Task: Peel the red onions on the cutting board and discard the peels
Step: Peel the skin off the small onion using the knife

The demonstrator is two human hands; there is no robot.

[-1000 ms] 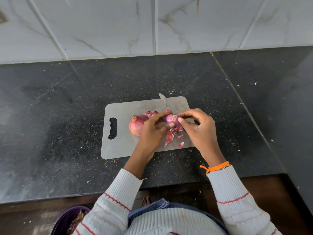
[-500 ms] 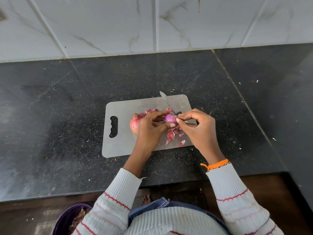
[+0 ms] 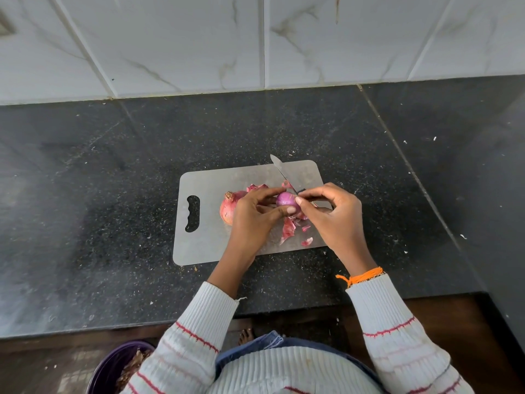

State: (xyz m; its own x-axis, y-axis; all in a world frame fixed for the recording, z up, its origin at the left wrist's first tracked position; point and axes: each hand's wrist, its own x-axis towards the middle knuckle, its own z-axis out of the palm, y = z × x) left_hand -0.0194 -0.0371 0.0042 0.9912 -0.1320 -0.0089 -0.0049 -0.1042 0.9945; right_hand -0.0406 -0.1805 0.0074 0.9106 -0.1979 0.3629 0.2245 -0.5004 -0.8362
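The left hand (image 3: 252,214) grips the small onion (image 3: 285,201) at frame centre. The right hand (image 3: 332,214), immediately right of it, pinches skin at the onion's right side, so the likely pull is rightward.

A person seen from above wears a white ribbed knit sweater (image 3: 287,371) with thin red horizontal stripes. The left sleeve (image 3: 196,334) ends in a ribbed cuff with a loose thread at its edge. The right sleeve (image 3: 395,334) carries the same red stripes, with fainter pink ones between them. An orange thread band (image 3: 362,275), knotted with short loose ends, circles the right wrist just above the cuff. Blue denim fabric (image 3: 264,341) shows at the waist, and bare toes (image 3: 246,335) are visible below.
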